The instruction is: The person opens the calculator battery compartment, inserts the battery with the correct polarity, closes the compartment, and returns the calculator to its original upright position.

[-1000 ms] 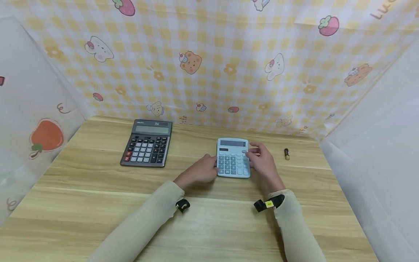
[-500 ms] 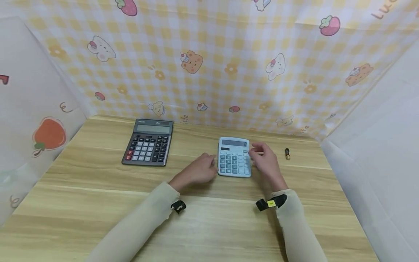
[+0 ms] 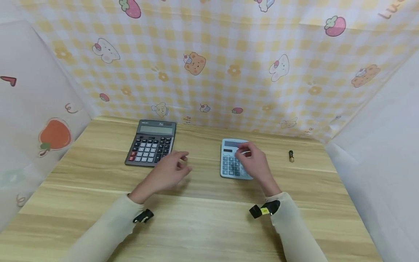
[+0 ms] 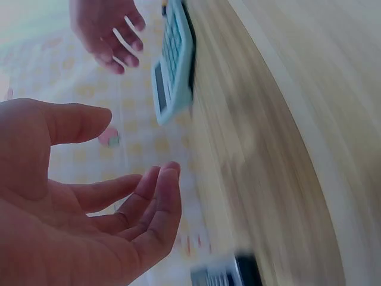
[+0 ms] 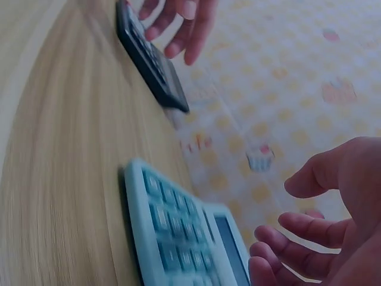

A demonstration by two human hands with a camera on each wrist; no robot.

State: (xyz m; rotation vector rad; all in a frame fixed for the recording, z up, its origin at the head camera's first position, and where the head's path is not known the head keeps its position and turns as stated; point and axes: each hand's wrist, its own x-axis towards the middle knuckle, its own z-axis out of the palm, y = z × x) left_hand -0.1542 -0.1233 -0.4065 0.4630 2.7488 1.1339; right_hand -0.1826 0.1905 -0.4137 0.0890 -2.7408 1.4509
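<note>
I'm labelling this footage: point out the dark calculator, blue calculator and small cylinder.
Dark calculator (image 3: 150,145), head view: its keypad.
Blue calculator (image 3: 231,163), head view: its keypad.
Small cylinder (image 3: 291,156), head view: its middle.

Downward head view, close wrist views

light-blue calculator (image 3: 231,163): smooth matt plastic | dark calculator (image 3: 151,143): plastic | tabletop (image 3: 203,222): wood-grained, smooth | backdrop (image 3: 219,85): cloth

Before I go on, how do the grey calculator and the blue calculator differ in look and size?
The grey calculator is dark; the blue calculator is pale. The grey calculator looks larger in the head view than the blue calculator. The grey calculator has red keys; none show on the blue calculator. Both lie face up on the table.
</note>
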